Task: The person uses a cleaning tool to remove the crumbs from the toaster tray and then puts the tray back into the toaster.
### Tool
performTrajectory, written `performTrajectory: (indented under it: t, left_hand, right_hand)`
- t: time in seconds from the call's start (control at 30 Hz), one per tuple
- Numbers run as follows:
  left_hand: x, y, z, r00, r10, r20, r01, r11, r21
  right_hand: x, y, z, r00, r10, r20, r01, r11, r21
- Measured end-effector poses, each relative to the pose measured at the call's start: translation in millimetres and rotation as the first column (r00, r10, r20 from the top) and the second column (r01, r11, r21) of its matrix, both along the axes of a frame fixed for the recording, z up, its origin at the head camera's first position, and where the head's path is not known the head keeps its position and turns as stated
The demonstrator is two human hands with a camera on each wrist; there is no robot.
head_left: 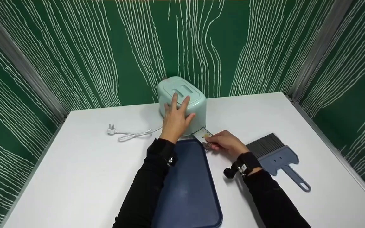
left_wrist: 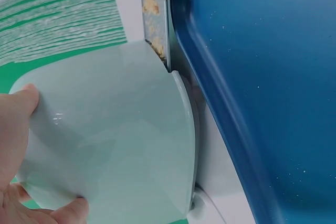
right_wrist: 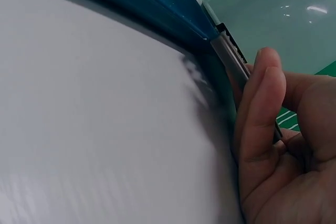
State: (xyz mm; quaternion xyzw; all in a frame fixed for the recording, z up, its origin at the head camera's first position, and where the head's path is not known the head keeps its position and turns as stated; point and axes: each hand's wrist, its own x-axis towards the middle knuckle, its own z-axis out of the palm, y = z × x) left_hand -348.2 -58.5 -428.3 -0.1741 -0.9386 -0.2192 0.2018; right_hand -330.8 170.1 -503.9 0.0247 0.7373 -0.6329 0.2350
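A pale green toaster [head_left: 199, 109] stands on the white table, with its two top slots visible. On its top edge and near side rests my left hand [head_left: 174, 122], fingers spread. A thin metal crumb tray [head_left: 200, 134] sticks out of the toaster's bottom edge. In the left wrist view, yellowish crumbs lie on this crumb tray [left_wrist: 152, 22]. My right hand [head_left: 228, 142] pinches the crumb tray's outer end between thumb and fingers. Its inner part is hidden inside the toaster. Directly below sits a dark blue serving tray [head_left: 185, 186], its far edge close to the toaster.
A grey-blue dustpan-shaped brush [head_left: 276, 156] with dark bristles lies at the right, near my right wrist. The toaster's white cord and plug [head_left: 111, 129] lie to the left. Green walls with white lines [head_left: 138, 38] enclose the table's back and sides.
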Motion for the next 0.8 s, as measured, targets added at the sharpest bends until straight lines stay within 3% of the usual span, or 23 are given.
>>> performTrajectory:
  t: [0.53,0.8]
  left_hand:
    - [-1.1,1.1,0.7,0.997,0.025,0.075,-0.026,1.0,0.01]
    - [1.0,0.8,1.1,0.999,0.012,0.04,-0.012,1.0,0.008]
  right_hand:
    - [4.0,6.0,-2.0,1.0,0.012,-0.013,-0.012,1.0,0.003]
    - [10.0,9.1,-0.3,1.0,0.018,-0.012,-0.018,1.0,-0.013]
